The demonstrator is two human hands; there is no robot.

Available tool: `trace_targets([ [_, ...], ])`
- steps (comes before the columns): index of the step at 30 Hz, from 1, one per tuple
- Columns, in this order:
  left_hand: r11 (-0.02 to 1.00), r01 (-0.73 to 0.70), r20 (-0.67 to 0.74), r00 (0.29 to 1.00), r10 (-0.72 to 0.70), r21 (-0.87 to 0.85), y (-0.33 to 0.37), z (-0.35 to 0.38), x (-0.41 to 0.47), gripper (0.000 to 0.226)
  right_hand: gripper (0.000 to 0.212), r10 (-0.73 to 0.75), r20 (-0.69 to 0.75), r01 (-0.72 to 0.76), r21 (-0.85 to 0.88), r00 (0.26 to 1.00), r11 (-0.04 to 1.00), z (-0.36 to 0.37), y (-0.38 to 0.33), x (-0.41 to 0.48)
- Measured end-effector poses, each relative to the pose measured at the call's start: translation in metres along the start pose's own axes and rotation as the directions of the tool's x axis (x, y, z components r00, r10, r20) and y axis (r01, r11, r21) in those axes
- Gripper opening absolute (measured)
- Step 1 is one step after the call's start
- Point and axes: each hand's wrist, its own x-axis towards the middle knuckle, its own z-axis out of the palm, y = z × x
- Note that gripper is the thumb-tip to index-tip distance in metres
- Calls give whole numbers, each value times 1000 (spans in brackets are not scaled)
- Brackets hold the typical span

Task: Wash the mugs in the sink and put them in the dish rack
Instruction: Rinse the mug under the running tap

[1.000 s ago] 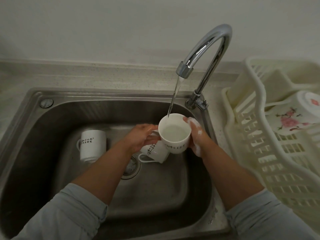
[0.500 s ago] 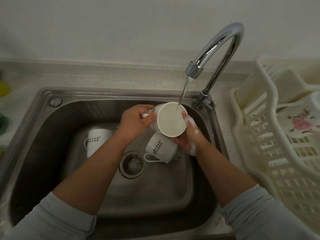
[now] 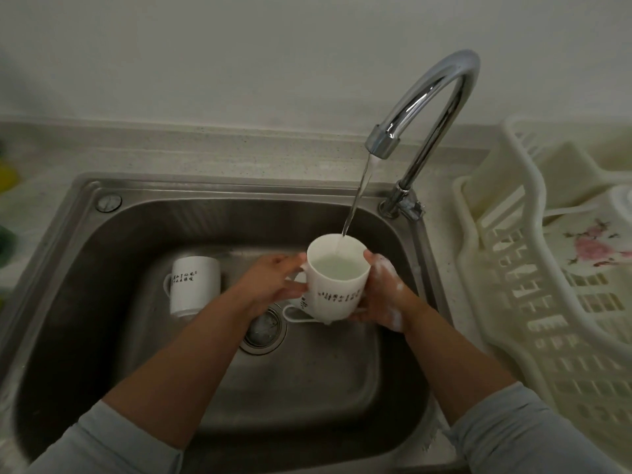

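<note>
I hold a white mug (image 3: pixel 337 289) with black lettering upright under the running faucet (image 3: pixel 427 107); water streams into it and it is partly full. My left hand (image 3: pixel 270 280) grips it at the handle side. My soapy right hand (image 3: pixel 383 295) curls round its right wall. A second white mug (image 3: pixel 193 285) stands upside down at the sink's left. A third mug (image 3: pixel 297 307) lies on its side beneath the held one, mostly hidden, its handle showing. The cream dish rack (image 3: pixel 533 285) stands to the right of the sink.
The steel sink (image 3: pixel 113 336) has a drain strainer (image 3: pixel 263 331) near its middle. A flowered white dish (image 3: pixel 595 248) lies in the rack. Yellow and green items (image 3: pixel 5 176) peek in at the left edge of the counter.
The mug was tipped on its side close under the spout half a second ago; now it is upright again and lower, filling with water. Both hands kept their hold.
</note>
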Motion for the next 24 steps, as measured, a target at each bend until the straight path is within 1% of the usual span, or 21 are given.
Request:
trace_targets([
  [2, 1000, -8, -28, 1000, 8, -15, -7, -3, 0, 32, 41, 12, -3, -12, 19, 1000, 1000, 5, 7, 1],
  [5, 997, -47, -70, 997, 43, -58, -4, -8, 4, 20, 23, -36, -58, 39, 60, 998, 997, 20, 3, 5],
  [7, 996, -62, -59, 997, 58, -68, 1, -2, 4, 9, 18, -78, -97, 85, 76, 992, 993, 20, -3, 5],
  [9, 996, -53, -16, 998, 52, -68, 0, 4, 4, 3, 16, -80, -110, 89, 80, 991, 993, 12, -4, 5],
  [11, 998, -40, 11, 999, 41, -52, -3, 4, 3, 6, 16, -50, -97, 57, 74, 994, 996, 7, 0, 4],
  [13, 997, -36, -25, 999, 34, -72, -6, 1, 5, 8, 13, -41, -82, 46, 63, 996, 997, 9, 5, 3],
  [15, 992, -54, -68, 997, 47, -110, -6, 0, 9, 8, 10, -67, -92, 75, 78, 993, 994, 13, 4, 5],
  [17, 993, -81, -42, 996, 78, -81, -7, 5, 12, 6, 9, -90, -132, 105, 110, 987, 988, 10, 1, 7],
  [19, 995, -93, -11, 996, 93, -34, -12, 6, 13, 8, 8, -83, -124, 99, 122, 989, 988, 4, 2, 7],
  [21, 996, -90, -28, 996, 90, -5, -18, -1, 14, 13, 8, -47, -91, 56, 95, 995, 994, 6, 6, 8],
  [24, 995, -76, -83, 994, 70, -69, -21, -9, 17, 13, 10, -12, -93, 14, 23, 996, 1000, 18, 6, 12],
])
